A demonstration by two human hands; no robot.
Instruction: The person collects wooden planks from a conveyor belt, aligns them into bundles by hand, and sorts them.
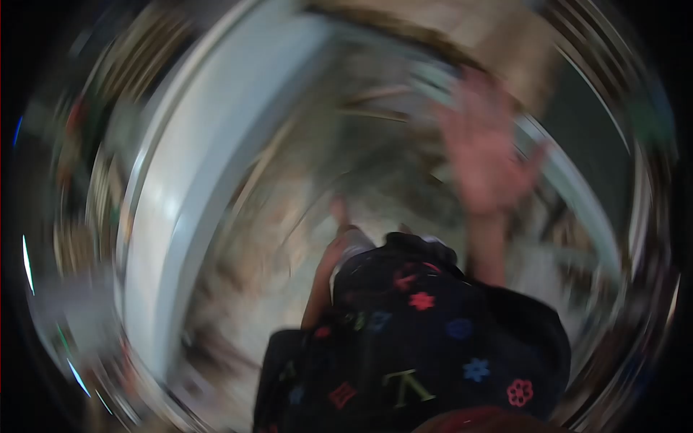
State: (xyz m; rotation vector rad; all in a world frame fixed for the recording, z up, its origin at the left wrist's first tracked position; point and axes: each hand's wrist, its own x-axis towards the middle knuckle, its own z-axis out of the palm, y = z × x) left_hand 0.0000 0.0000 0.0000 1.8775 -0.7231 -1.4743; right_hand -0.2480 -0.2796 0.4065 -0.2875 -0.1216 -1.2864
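My right hand (487, 148) is raised ahead of me on the right, palm turned toward the camera. Its fingers are stretched and the thumb stands out to the side; nothing lies in it. Behind it, smeared by motion, is a pale green-white edge (570, 184), and I cannot tell whether the hand touches it. My left hand (339, 211) hangs low in front of my dark patterned shirt (426, 339). Blur hides its fingers and anything they may hold.
A long pale, glossy panel or counter (170, 187) curves along my left. The floor (271, 238) looks littered with blurred scraps, with a wooden strip (375, 114) farther ahead. A tan surface (469, 25) lies at the top, and a dark panel (592, 101) stands at the right.
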